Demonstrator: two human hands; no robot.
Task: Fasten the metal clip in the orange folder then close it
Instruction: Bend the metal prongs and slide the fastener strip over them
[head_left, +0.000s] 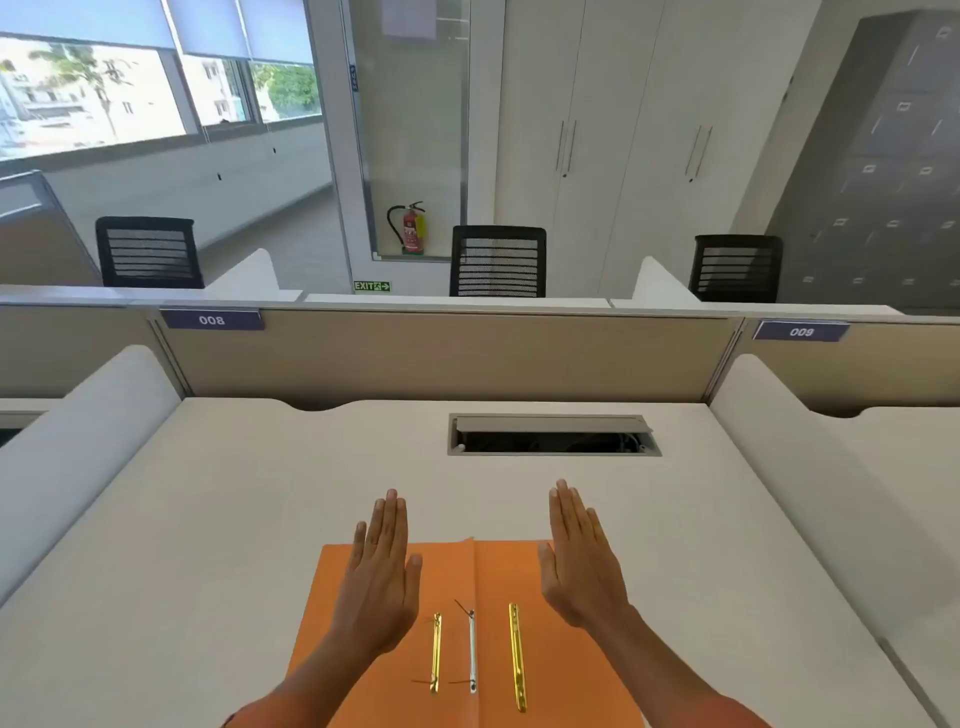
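An orange folder (498, 577) lies open and flat on the white desk near its front edge. Three thin metal strips rest on it near the spine: a gold strip (436, 652) left of the fold, a silver strip (472, 652) on the fold, and a longer gold strip (517, 657) on the right leaf. My left hand (381, 577) hovers flat over the left leaf, fingers straight and together, holding nothing. My right hand (579, 558) is held the same way over the right leaf's far corner. Neither hand touches the strips.
A cable hatch (553, 435) with its lid raised sits in the desk (208, 519) beyond the folder. White curved dividers (88, 431) flank the desk on both sides, and a beige partition (447, 358) closes the back. Black office chairs stand behind it.
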